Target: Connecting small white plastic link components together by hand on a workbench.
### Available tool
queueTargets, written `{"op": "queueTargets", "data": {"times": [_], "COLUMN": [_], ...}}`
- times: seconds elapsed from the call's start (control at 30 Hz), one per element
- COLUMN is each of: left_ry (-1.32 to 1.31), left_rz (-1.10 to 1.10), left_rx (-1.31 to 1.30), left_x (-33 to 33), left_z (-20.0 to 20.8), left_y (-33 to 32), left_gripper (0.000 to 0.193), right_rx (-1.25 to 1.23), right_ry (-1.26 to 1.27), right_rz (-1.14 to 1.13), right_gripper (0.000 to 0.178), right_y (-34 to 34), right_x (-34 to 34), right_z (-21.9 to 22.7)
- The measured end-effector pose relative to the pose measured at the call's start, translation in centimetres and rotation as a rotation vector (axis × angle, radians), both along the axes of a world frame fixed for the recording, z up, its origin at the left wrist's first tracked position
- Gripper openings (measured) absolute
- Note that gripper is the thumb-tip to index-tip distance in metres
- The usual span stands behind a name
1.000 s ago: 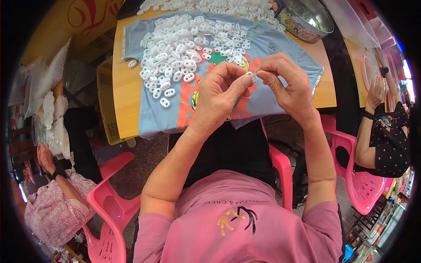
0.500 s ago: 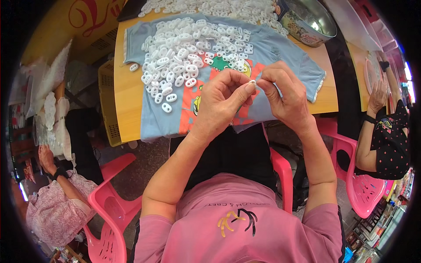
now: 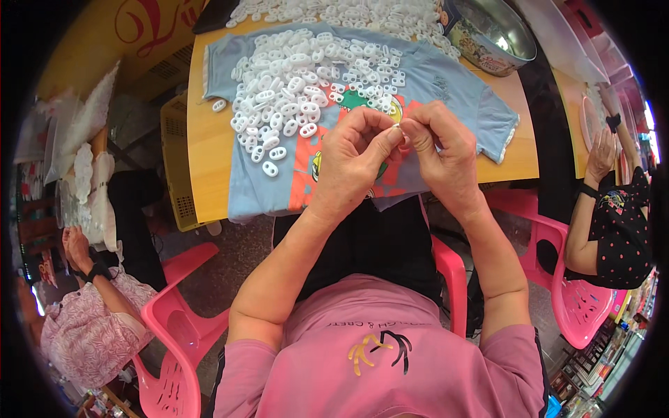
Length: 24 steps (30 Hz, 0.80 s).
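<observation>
My left hand [image 3: 348,160] and my right hand [image 3: 446,157] meet above the near part of a light blue T-shirt [image 3: 460,115] spread on the table. Thumb and fingers of the left are closed on a small white plastic piece [image 3: 396,126], mostly hidden by the fingertips. The right thumb and forefinger pinch at the same spot. To the left and beyond them lies a pile of white oval two-hole plastic pieces [image 3: 279,87] on the shirt. Flatter two-hole white pieces [image 3: 380,76] lie scattered just beyond my hands.
More white pieces [image 3: 334,10] cover the table's far side, beside a round metal tin [image 3: 491,38]. A yellow basket [image 3: 182,205] stands below the wooden table's [image 3: 209,157] left edge. Pink chairs [image 3: 178,324] flank me. One person's hand [image 3: 78,247] is at left, another's [image 3: 601,157] at right.
My hands have drawn closer together, the right moving left, and the white piece shows less between the fingertips. The right-hand person's fingers have shifted. The whole view has tilted slightly.
</observation>
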<state>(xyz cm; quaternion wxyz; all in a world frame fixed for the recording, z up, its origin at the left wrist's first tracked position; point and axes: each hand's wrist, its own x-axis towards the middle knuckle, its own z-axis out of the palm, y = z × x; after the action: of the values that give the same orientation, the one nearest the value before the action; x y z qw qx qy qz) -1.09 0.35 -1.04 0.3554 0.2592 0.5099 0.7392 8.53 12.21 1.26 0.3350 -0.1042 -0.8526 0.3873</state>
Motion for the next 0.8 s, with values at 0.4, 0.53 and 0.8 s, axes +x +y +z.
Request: {"op": "queueTargets", "data": {"times": [0.4,0.53,0.8], "left_ry": [-0.134,-0.142,-0.106], "left_rz": [0.035,0.029,0.014], "left_rx": [0.098,0.082,0.049], "left_x": [0.1,0.2,0.2], "left_z": [-0.2,0.0,0.3], "left_y": [0.0,-0.1,-0.1], "left_gripper": [0.013,0.012,0.011], "right_rx": [0.023,0.408,0.231], "right_ry": [-0.186,-0.274,-0.207], "right_rz": [-0.014,-0.021,0.162], "right_gripper": [0.017,0.021,0.021], "right_y": [4.6,4.7,4.4], "right_x": [-6.4,-7.6,-6.3], "right_z": [0.4,-0.4,0.1]}}
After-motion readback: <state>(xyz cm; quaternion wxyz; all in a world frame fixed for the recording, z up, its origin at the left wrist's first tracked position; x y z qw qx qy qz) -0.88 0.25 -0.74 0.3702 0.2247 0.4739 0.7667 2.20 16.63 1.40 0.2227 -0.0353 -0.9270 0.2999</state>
